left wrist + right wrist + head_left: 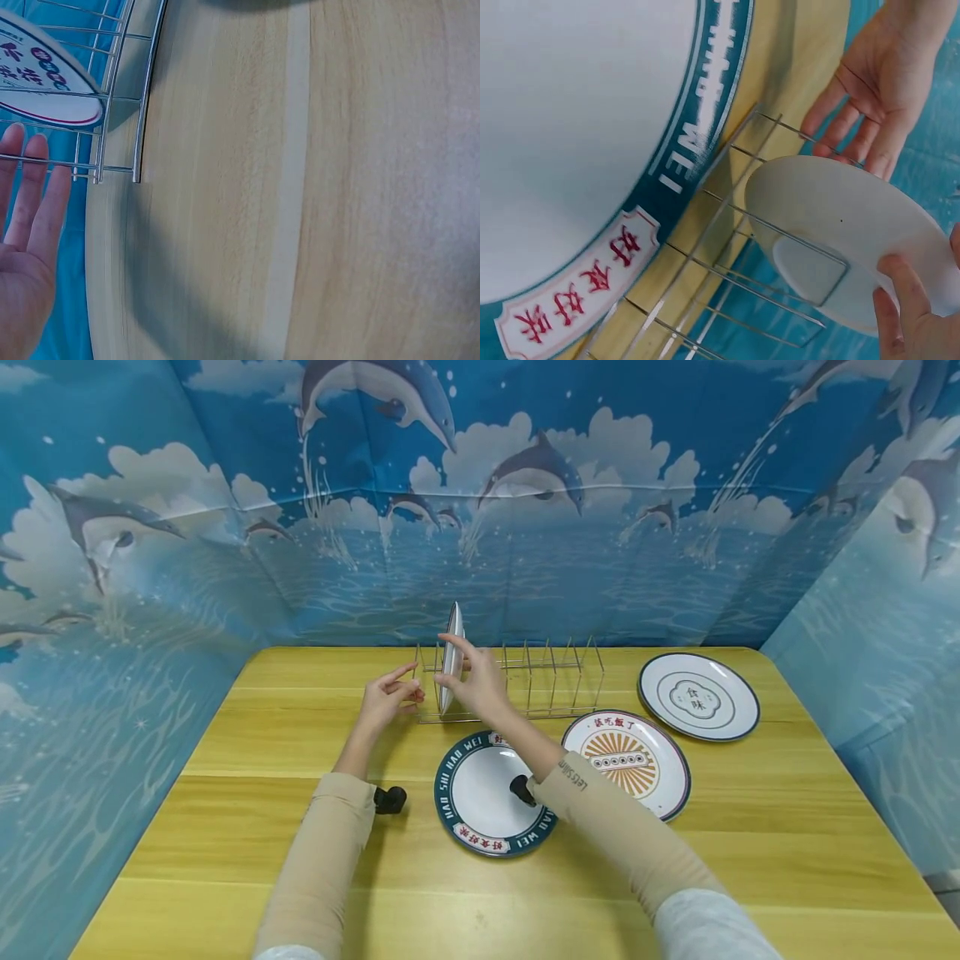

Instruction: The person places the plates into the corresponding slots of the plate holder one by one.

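Note:
A white plate [452, 668] stands on edge in the left part of a wire dish rack [517, 714]. My right hand [480, 683] pinches the plate, and in the right wrist view its fingers [906, 289] lie against the plate's plain white back [817, 202]. The printed face [52, 79] of this plate shows in the left wrist view, with dark characters and a red line near the rim. At the rack's left end is my left hand [384, 700], fingers loosely extended; in the left wrist view the fingers [30, 191] overlap an end wire.
In front of the rack lies a green-rimmed plate [487, 793], partly under my right forearm. A plate with an orange sunburst [633, 768] lies to its right. Farther right is a dark-rimmed white plate [697, 697]. A dolphin-print cloth [525, 568] hangs behind the wooden table [225, 827].

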Demonstrator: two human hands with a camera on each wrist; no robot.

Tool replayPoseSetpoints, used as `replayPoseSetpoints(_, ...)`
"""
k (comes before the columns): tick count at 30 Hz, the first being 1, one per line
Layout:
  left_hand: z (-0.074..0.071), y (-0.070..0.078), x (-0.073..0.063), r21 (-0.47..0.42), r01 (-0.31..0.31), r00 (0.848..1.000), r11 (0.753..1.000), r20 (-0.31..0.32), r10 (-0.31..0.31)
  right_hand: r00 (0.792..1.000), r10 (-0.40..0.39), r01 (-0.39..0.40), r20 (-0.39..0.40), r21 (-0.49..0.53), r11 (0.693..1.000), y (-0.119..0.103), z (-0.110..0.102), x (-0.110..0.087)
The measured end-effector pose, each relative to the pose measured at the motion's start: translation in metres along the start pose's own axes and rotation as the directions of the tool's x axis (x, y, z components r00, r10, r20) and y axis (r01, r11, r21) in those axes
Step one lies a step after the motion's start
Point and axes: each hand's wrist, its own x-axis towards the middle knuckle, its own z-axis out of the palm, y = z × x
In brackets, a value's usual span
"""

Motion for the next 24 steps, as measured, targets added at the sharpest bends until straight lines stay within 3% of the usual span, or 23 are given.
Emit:
replayPoseSetpoints(6, 0.006, 0.019, -0.012, -0.006, 0.040, 0.999, 0.999, 0.008, -0.040, 1.000, -0.019, 0.019, 0.023, -0.004, 1.000, 0.006, 0.004, -0.002)
replayPoseSetpoints(11, 0.004, 0.011, -0.006, -0.007, 0.034, 0.999, 0.999, 0.000, -0.034, 0.996, -0.032, 0.029, 0.078, 0.037, 0.999, 0.002, -0.013, -0.003)
replayPoseSetpoints(14, 0.002, 0.005, -0.003, -0.001, 0.018, 1.000, 1.000, -0.003, -0.018, 0.998, -0.032, 0.025, 0.045, 0.139, 0.990, -0.002, -0.038, -0.006)
replayPoseSetpoints(19, 0.002, 0.002, -0.002, 0.022, 0.013, 1.000, 1.000, -0.006, -0.013, 0.994, -0.010, 0.037, -0.107, 0.253, 0.967, 0.001, -0.097, -0.021)
replayPoseSetpoints(24, 0.002, 0.002, -0.002, 0.025, 0.022, 1.000, 0.999, -0.009, -0.022, 0.977, 0.092, -0.028, -0.195, 0.307, 0.951, 0.019, -0.150, -0.053)
